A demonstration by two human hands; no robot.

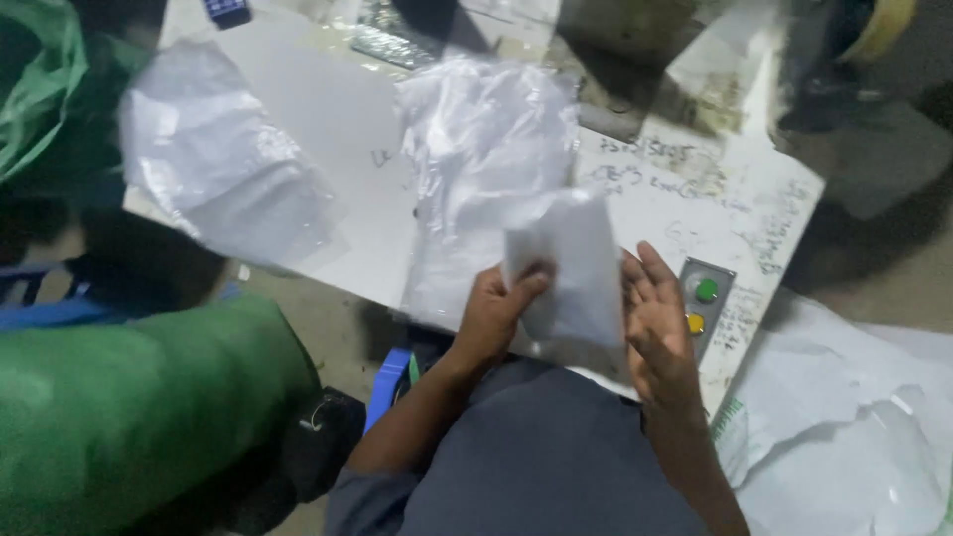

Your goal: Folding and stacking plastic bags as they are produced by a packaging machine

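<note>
My left hand (493, 316) pinches the lower left edge of a small clear plastic bag (573, 268) that holds something white and folded. My right hand (654, 323) rests flat against the bag's right side, fingers spread. The bag is held upright over the near edge of a white table (328, 149). Directly behind it lies a pile of crumpled clear plastic bags (476, 169).
A second heap of clear plastic (223, 159) lies at the table's left. A small panel with a green button (706, 291) and a yellow button (695, 323) sits by my right hand. A green sack (129, 407) stands at lower left, white sheets (844, 417) at lower right.
</note>
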